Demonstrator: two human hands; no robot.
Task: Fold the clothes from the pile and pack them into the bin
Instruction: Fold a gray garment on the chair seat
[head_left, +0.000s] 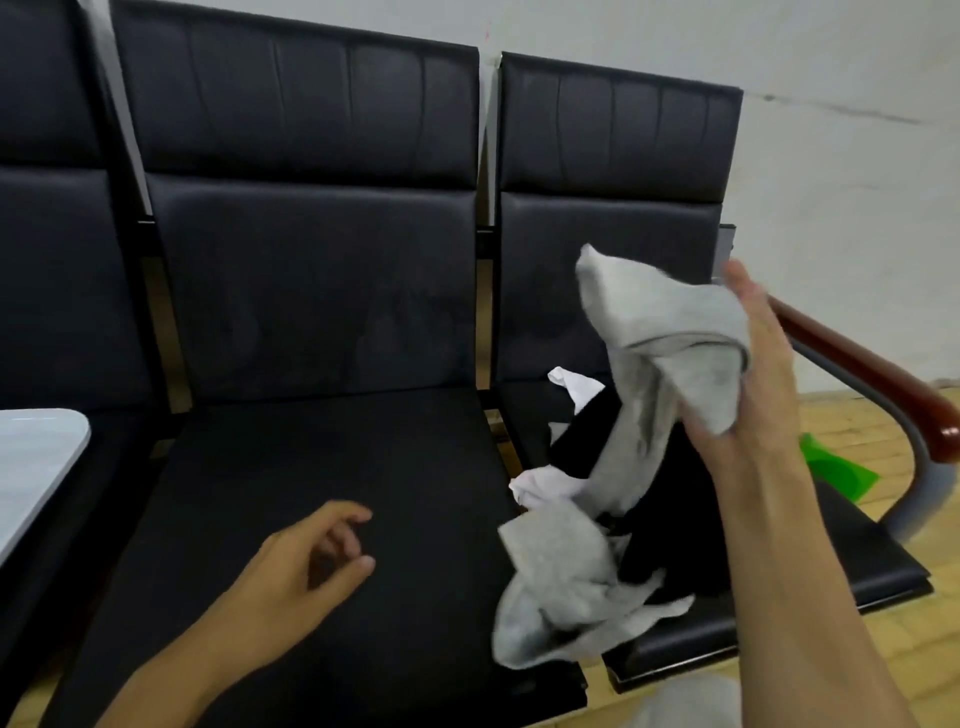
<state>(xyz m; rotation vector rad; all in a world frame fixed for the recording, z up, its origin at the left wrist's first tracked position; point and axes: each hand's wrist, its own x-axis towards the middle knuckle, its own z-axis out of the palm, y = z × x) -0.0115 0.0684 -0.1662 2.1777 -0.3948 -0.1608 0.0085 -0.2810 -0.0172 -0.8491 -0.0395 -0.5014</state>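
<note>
Grey garment (660, 332): lifted above the pile, bunched at the top and trailing down and to the left; long axis runs steeply from the raised hand toward the front edge of the right seat, lower end crumpled where it meets the pile.
Right hand (763, 374): raised over the pile, fingers curled round the upper bunch of the grey garment, grip closed on the cloth.
Left hand (317, 551): low over the middle seat, left of the pile and apart from it; fingers loosely curled, thumb and forefinger near each other, grip holding nothing.
Pile (660, 499): on the right seat; mostly black cloth, with white pieces showing at its back and left edges, grey cloth spilling off its front-left corner onto the gap between seats.
Middle seat (332, 467): black padded cushion, left of the pile, joined in a row with the other seats.
Right seat (872, 561): black cushion under the pile.
Armrest (872, 364): reddish-brown wood on a grey metal bar, right of the pile, behind the raised hand.
White surface (36, 457): rounded corner far left of the pile; cannot tell what it is.
Green thing (836, 473): on the floor right of the pile, partly hidden.
Floor (883, 649): light yellowish wood.
Wall (831, 78): pale, behind the seat backs.
</note>
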